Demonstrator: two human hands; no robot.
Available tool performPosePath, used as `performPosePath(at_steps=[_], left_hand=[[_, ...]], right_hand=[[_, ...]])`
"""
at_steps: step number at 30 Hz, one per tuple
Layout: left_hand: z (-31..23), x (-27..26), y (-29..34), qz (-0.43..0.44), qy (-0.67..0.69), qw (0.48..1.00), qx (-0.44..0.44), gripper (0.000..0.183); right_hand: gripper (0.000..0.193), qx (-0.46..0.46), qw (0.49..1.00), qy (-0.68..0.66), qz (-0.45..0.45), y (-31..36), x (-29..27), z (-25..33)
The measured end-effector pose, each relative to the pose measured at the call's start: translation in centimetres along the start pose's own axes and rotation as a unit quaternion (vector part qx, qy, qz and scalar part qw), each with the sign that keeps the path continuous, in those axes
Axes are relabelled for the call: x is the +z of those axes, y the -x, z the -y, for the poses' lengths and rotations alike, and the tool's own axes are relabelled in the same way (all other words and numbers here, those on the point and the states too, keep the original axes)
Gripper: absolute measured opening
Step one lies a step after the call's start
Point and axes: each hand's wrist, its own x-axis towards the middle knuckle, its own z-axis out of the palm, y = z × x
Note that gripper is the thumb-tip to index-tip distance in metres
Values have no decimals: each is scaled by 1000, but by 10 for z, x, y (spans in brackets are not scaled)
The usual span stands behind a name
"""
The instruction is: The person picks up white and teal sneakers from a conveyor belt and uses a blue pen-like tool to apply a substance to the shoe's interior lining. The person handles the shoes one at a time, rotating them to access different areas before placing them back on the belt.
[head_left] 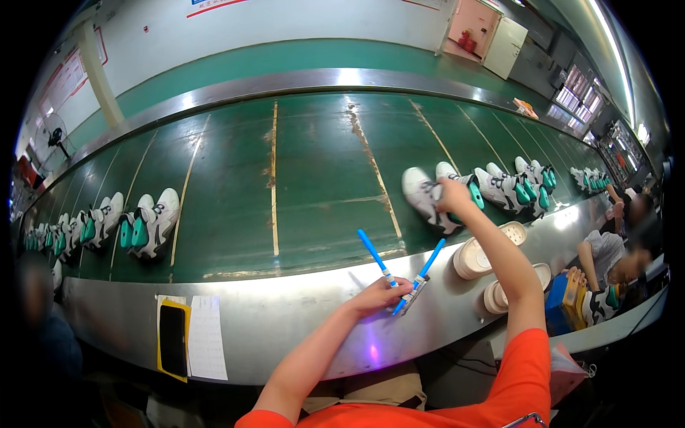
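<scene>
My left hand [384, 296] is closed over the steel edge of the table, holding two slim blue pens [371, 251] that point up and apart. A small metallic clip-like piece [414, 295] shows by its fingertips; its kind is hard to tell. Out over the green belt, my right hand [454, 197] grips a white sneaker [421, 192] with dark laces and a dark-patterned sole edge. Just beside that hand stands another white sneaker [447, 170] with a teal insert [476, 194]. More such sneakers [503, 188] stand to the right.
Pairs of sneakers [158, 222] line the belt [321, 178] on the left. Cream round containers [471, 260] stand on the steel edge below my right forearm. A black phone [173, 341] and white papers [207, 338] lie at left. Co-workers [606, 253] sit at right, near a blue box [562, 303].
</scene>
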Motion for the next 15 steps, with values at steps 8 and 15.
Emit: performPosePath(at_steps=[8,15], left_hand=[[3,2,2,-43,35,998,-4,26],[-11,12,6,-22,33,999,24,29]], right_hand=[[80,51,997,6,-60,-13,11,-35],[90,37,940,-163,-296,61,22,-25]])
